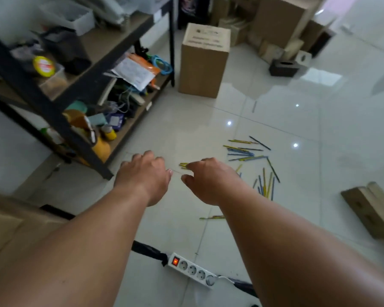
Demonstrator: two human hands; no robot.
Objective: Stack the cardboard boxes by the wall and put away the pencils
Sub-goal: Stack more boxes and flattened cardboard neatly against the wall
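Both hands reached forward, palms down, over the white tiled floor (pixel 175 120), side by side with a narrow gap between them. The left hand (pixel 144 176) held nothing: its fingers were loosely bent and its thumb pointed toward the other hand. The right hand (pixel 208 180) had its fingers curled downward over a small bundle of pencils (pixel 183 165), whose yellow and green ends stuck out leftward from under the fingertips into the gap. Its thumb stood apart, lower down. The grip itself was hidden by the back of the hand.

Just right of the right hand lay the scattered pencils (pixel 246 151), blue, yellow and dark, in a loose fan on the tiles. A second cluster ran down beside the right wrist. Two more lay partly under the right forearm. A lone pencil lay farther off, beyond the fan.

Well beyond both hands stood an upright cardboard box (pixel 203 60) on the floor, by the corner post of a dark metal shelf rack (pixel 53 103) that filled the side left of the left hand, its shelves crowded with bottles, cables and packets. Farther back still, more cardboard boxes (pixel 279 21) were piled against the far wall, with a dark tissue box (pixel 284 67) in front of them.

Below, between the forearms, lay a white power strip (pixel 191 270) with its red switch lit. Wooden blocks (pixel 368 207) sat out to the right of the right forearm.
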